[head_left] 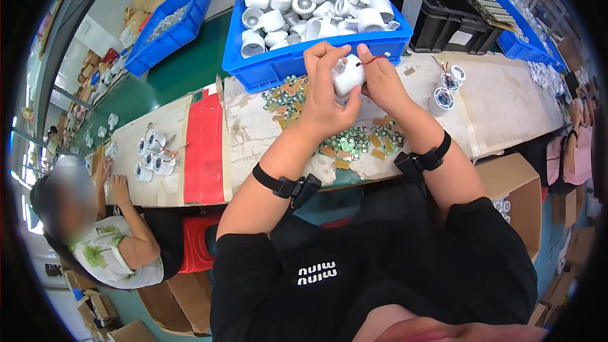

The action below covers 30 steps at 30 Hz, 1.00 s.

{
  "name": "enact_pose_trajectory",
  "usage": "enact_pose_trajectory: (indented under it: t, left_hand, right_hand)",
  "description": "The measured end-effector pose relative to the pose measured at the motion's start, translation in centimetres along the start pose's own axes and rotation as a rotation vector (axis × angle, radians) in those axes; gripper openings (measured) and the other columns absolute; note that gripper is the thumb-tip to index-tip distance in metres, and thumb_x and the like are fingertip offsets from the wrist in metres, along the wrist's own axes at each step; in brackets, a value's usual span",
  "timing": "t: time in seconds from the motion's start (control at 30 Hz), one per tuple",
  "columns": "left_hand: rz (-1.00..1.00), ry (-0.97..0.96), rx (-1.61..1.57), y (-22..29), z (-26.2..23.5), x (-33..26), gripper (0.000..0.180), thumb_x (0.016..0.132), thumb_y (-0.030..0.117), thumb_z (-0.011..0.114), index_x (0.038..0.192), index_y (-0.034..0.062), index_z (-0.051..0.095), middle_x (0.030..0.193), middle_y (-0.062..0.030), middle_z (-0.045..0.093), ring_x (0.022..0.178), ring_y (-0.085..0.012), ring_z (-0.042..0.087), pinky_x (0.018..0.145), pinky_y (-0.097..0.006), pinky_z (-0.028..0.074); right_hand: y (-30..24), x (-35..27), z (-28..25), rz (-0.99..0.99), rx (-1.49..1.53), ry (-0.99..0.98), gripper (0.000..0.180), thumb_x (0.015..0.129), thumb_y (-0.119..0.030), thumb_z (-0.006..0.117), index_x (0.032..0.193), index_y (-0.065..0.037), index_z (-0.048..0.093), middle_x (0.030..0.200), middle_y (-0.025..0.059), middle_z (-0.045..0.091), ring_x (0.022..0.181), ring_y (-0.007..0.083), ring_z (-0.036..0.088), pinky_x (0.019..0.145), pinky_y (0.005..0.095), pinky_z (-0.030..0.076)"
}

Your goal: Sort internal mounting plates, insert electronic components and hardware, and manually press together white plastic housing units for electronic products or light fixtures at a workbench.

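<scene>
A small white plastic housing (348, 77), rounded like those in the bin, is held up between my two hands over the table. My left hand (324, 92) is closed around its left side, with the thumb beneath it. At its right side my right hand (384, 83) is closed, fingertips against the housing. A thin red and dark wire (375, 59) runs out by the right fingers; its inner end is hidden. Just beyond my hands stands a blue bin (272, 71) heaped with white housings (304, 4). Small green circuit boards (354, 142) lie scattered below my hands.
Several white units with wires (442, 99) stand to the right, and more assembled units (152, 155) to the left. A red strip (204, 149) crosses the table. A co-worker (107, 228) sits at left. A black crate (453, 25) and a cardboard box (516, 196) are at right.
</scene>
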<state>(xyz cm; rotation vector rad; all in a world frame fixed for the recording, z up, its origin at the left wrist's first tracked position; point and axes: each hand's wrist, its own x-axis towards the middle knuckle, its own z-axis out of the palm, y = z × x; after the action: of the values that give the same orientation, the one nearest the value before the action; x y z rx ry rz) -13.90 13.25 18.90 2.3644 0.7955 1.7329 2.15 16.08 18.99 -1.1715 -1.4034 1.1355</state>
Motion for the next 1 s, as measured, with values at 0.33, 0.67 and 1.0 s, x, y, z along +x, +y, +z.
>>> enact_pose_trajectory:
  t: [0.33,0.67,1.0]
  left_hand:
    - [-0.067,0.084,-0.183,0.7,0.9,0.0,0.093,0.072,-0.006,0.076,0.154,0.0013,0.034,0.140,-0.0263,0.052,0.129,-0.0362,0.057,0.102,-0.042,0.051]
    - [-0.129,-0.038,-0.190,0.0,-1.2,-0.1,0.075,0.071,0.006,0.081,0.138,0.0017,0.048,0.105,-0.0107,0.067,0.092,-0.0170,0.067,0.083,-0.030,0.054]
    - [-0.429,0.113,-0.627,-0.8,-2.4,0.1,0.042,0.096,0.022,0.066,0.128,-0.0020,0.055,0.087,-0.0055,0.063,0.078,-0.0117,0.061,0.072,-0.024,0.049]
  right_hand:
    - [-0.5,-0.7,0.0,-0.070,-0.100,0.011,0.063,0.104,-0.052,0.053,0.073,0.001,0.067,0.060,0.0079,0.060,0.060,0.0119,0.055,0.054,0.0313,0.043]
    - [0.4,-0.7,-0.2,-0.093,0.082,-0.312,0.070,0.093,-0.071,0.061,0.076,-0.003,0.068,0.066,0.0019,0.063,0.057,0.0076,0.055,0.049,0.0249,0.041]
    - [-0.4,-0.9,0.0,0.019,0.068,-0.367,0.056,0.102,-0.054,0.057,0.084,-0.002,0.069,0.065,0.0038,0.064,0.057,0.0097,0.059,0.052,0.0254,0.045]
